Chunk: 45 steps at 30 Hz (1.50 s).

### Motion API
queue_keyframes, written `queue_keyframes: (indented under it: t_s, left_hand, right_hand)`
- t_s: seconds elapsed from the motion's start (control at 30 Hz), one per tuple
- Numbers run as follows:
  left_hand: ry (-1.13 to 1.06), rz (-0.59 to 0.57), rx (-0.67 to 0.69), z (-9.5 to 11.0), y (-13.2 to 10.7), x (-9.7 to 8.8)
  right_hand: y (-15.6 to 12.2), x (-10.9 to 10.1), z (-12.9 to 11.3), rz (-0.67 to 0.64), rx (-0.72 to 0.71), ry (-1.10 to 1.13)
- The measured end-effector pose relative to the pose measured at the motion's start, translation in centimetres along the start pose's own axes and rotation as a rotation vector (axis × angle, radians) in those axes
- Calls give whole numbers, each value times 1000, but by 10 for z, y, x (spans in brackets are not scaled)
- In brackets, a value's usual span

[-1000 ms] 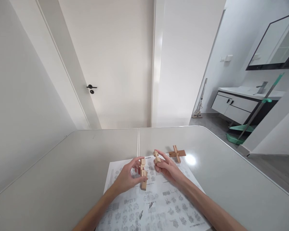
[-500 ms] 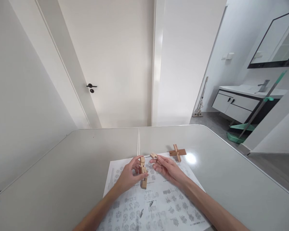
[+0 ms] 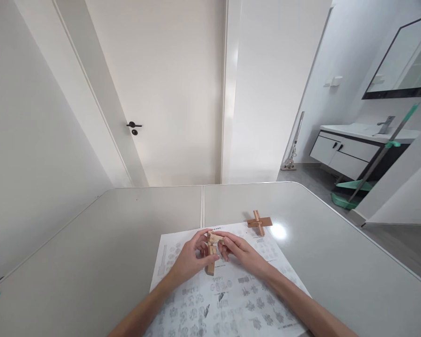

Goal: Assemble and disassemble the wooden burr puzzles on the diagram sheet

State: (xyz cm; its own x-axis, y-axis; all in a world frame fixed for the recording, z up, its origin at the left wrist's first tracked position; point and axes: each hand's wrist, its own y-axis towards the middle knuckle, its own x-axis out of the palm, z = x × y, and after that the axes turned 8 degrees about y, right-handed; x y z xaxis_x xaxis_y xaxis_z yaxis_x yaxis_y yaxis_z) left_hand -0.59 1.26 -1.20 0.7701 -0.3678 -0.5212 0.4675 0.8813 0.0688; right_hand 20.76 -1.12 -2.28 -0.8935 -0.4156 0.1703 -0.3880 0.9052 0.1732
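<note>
My left hand [image 3: 187,259] grips an upright notched wooden bar [image 3: 210,263], whose lower end rests on the printed sheet [image 3: 228,299]. My right hand [image 3: 239,251] pinches a second, shorter wooden piece [image 3: 215,238] and holds it crosswise against the top of the bar. Both hands meet over the upper part of the sheet. A finished wooden cross puzzle [image 3: 259,223], darker in colour, lies on the table just beyond my right hand, at the sheet's far right corner.
The grey table [image 3: 91,252] has a seam down its middle and rounded far corners. Behind it stand a white door with a black handle [image 3: 134,125] and a wall. To the right, a vanity [image 3: 351,152], a mirror and a green dustpan [image 3: 344,199] on the floor.
My right hand has moved left and brought its small piece from apart up against the top of the upright bar. My left hand stayed nearly still with the bar.
</note>
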Motion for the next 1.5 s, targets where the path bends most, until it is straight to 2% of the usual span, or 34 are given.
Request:
queue_keyframes:
  t_s: [0.17,0.33,0.6,0.8,1.23,1.5]
  left_hand:
    - [-37,-25,-26,2,-3,1]
    - [-100,-53,-22,2,-4,2]
    - [-172,-81,1,4,-6,1]
    - [-205,-86,3,7,-6,3]
    - [-190,-108,-2,11,-8,1]
    - [-157,-116,-5,9,-8,-1]
  right_hand:
    - [-2,2,7,117,-9,-196]
    - [-2,1,7,178,-112,-378]
    - [-4,3,5,186,-157,-384]
    - [-4,1,2,134,-109,-326]
    - [-4,3,3,165,-96,-344]
    - [-2,1,13,127,-69,-204]
